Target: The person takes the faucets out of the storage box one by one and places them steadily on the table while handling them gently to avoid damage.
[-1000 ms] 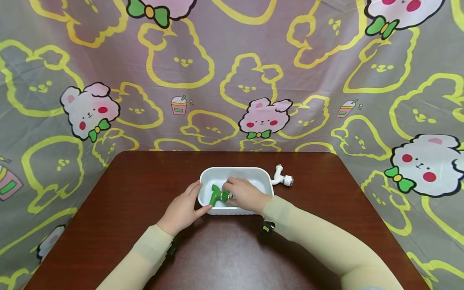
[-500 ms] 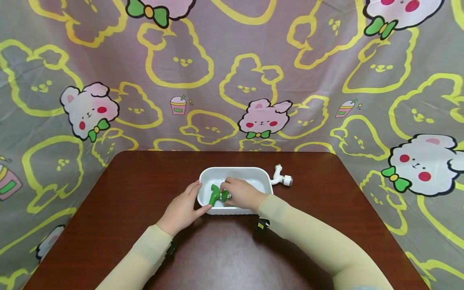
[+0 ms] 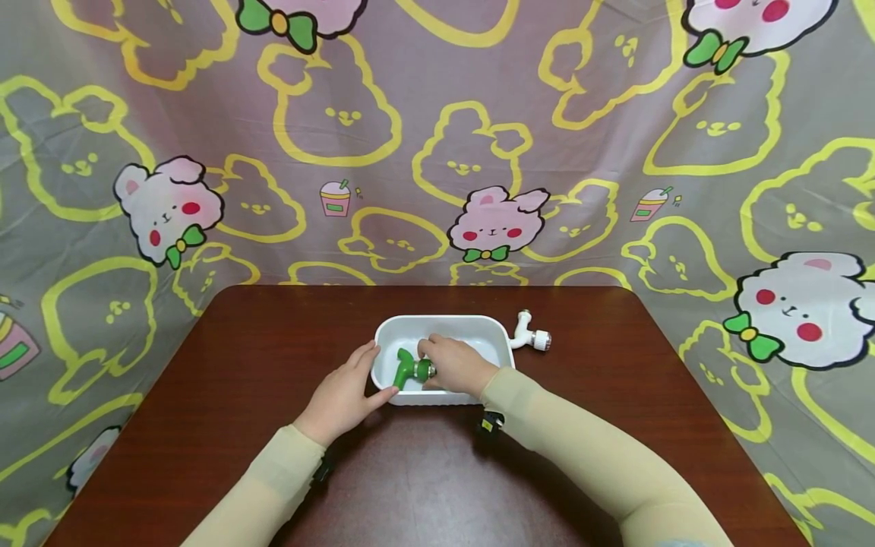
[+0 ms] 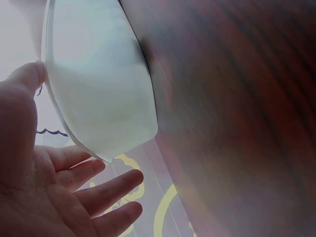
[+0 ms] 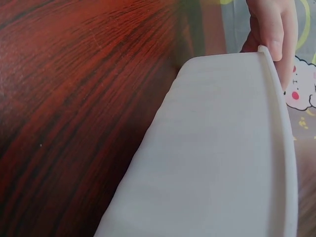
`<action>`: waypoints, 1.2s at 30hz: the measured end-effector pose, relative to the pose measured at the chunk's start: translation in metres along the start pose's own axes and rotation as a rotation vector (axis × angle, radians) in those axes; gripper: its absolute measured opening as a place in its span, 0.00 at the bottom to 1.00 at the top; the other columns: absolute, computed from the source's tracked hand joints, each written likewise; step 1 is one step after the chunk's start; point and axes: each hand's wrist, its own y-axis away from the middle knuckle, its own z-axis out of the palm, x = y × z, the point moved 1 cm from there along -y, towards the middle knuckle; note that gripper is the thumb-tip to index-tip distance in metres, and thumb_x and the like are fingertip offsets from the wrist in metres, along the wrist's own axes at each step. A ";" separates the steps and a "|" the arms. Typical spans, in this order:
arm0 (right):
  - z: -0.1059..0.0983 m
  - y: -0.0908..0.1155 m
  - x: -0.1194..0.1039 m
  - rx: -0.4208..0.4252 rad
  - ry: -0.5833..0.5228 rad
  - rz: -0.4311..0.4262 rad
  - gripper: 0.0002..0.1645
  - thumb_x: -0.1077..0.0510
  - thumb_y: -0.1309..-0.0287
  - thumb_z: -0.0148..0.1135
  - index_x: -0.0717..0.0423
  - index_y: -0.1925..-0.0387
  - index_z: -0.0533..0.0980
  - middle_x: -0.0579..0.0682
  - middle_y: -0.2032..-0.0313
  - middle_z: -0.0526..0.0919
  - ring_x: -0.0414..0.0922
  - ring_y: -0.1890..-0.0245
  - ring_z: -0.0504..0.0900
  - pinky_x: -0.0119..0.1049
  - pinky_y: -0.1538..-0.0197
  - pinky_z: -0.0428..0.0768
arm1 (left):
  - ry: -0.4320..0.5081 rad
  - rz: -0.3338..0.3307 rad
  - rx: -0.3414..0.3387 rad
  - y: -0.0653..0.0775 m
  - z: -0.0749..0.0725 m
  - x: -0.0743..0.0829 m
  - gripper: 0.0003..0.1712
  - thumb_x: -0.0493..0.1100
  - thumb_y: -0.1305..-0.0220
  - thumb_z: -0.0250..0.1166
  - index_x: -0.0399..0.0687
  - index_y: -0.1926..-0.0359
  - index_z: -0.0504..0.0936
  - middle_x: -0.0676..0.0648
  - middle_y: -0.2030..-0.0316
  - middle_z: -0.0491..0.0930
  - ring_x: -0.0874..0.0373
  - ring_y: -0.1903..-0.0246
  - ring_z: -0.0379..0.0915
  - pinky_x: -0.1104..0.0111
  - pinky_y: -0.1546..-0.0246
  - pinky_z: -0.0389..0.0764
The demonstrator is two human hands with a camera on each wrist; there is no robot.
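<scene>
in the head view, the white basin (image 3: 444,398) stands near the far edge of the table (image 3: 273,334), the green tap (image 3: 406,368) lying inside toward its left end. the right hand (image 3: 459,366) pinches the tap's right end; the left hand (image 3: 338,399), fingers apart, rests at the basin's left end. a white tap (image 3: 523,334) lies just beside the basin, toward the table's right edge. in the left wrist view, the thumb touches the rim. in the right wrist view, the basin's outer wall shows.

Smooth plastic basin (image 3: 444,398) — glossy wood-grained table (image 3: 260,357) — cloth backdrop (image 3: 390,182).
</scene>
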 end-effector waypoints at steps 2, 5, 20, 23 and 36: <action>0.000 0.000 0.000 -0.002 -0.011 0.008 0.29 0.50 0.55 0.84 0.54 0.56 0.76 0.47 0.62 0.78 0.43 0.66 0.81 0.42 0.57 0.83 | -0.001 0.002 0.003 0.000 0.000 0.000 0.51 0.62 0.36 0.71 0.33 0.26 0.65 0.35 0.26 0.66 0.38 0.42 0.80 0.49 0.43 0.81; 0.000 0.000 0.000 -0.006 -0.028 0.019 0.29 0.51 0.55 0.84 0.54 0.57 0.76 0.47 0.63 0.78 0.42 0.66 0.80 0.41 0.56 0.83 | -0.003 0.005 0.006 0.000 0.001 -0.001 0.51 0.62 0.36 0.71 0.33 0.26 0.66 0.35 0.27 0.66 0.38 0.42 0.80 0.49 0.44 0.81; 0.004 -0.002 0.005 -0.020 -0.103 0.059 0.28 0.53 0.54 0.83 0.54 0.57 0.75 0.47 0.63 0.79 0.41 0.66 0.77 0.40 0.55 0.81 | 0.001 0.005 0.009 0.000 0.002 -0.001 0.50 0.62 0.37 0.72 0.34 0.26 0.66 0.36 0.26 0.66 0.38 0.44 0.81 0.49 0.45 0.82; 0.005 -0.002 0.007 -0.016 -0.097 0.063 0.27 0.53 0.53 0.83 0.53 0.57 0.75 0.46 0.63 0.78 0.41 0.66 0.77 0.39 0.56 0.80 | 0.003 0.008 0.014 0.000 0.002 -0.001 0.51 0.62 0.37 0.72 0.34 0.26 0.66 0.36 0.26 0.66 0.38 0.44 0.81 0.49 0.45 0.82; 0.006 -0.002 0.010 0.035 -0.075 0.026 0.23 0.56 0.52 0.80 0.54 0.57 0.76 0.47 0.63 0.78 0.41 0.67 0.77 0.39 0.56 0.81 | 0.005 0.018 0.021 0.001 0.003 -0.003 0.51 0.62 0.37 0.72 0.34 0.26 0.66 0.35 0.27 0.66 0.38 0.43 0.80 0.49 0.44 0.82</action>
